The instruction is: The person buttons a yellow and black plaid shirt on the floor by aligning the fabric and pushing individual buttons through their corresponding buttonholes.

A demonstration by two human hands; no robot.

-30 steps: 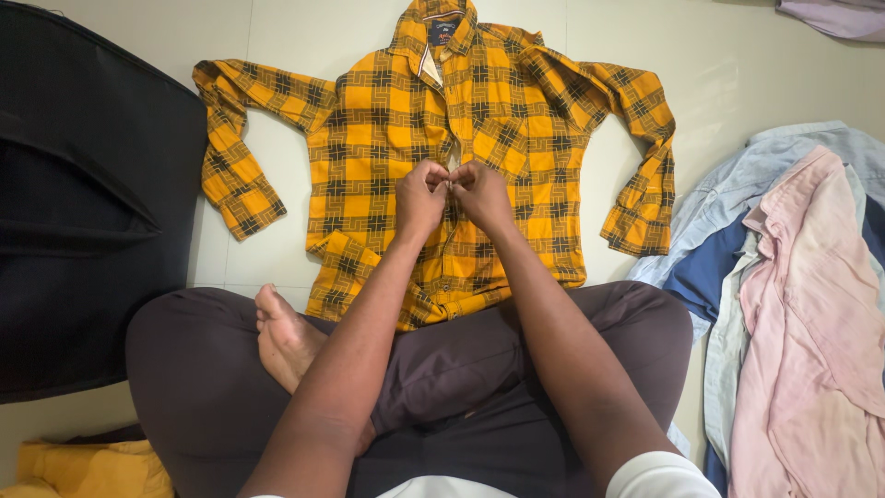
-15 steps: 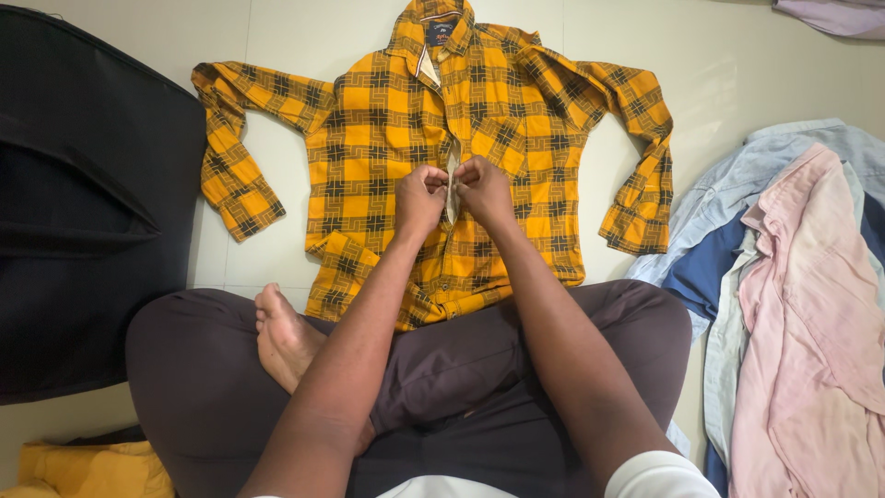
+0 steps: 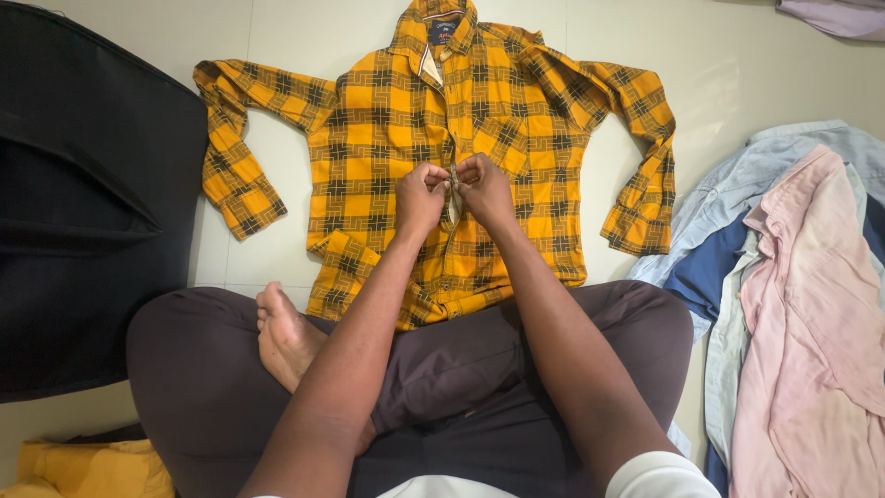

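Yellow plaid shirt (image 3: 387,120) placket (button hidden) pinched by 2 hands.

Yellow-orange cotton shirt with black plaid check (image 3: 387,120): grid of dark crossed bars on yellow squares, same pattern on both sleeves and the collar; inner collar band dark blue; front placket lining between the hands pale cream. Left hand (image 3: 419,195) and right hand (image 3: 486,189) both lie on this check. Floor of pale cream tiles (image 3: 719,65) beyond the hands, thin grey joints. Left of the hands: black fabric case (image 3: 83,203), plain. Right of the hands: heap of plain garments (image 3: 793,295), pale pink on top, light blue and navy beneath. Nearer than the hands: dark brown trousers (image 3: 479,369), plain; white sleeve edge (image 3: 659,475); mustard-yellow cloth (image 3: 92,466) at lower left.
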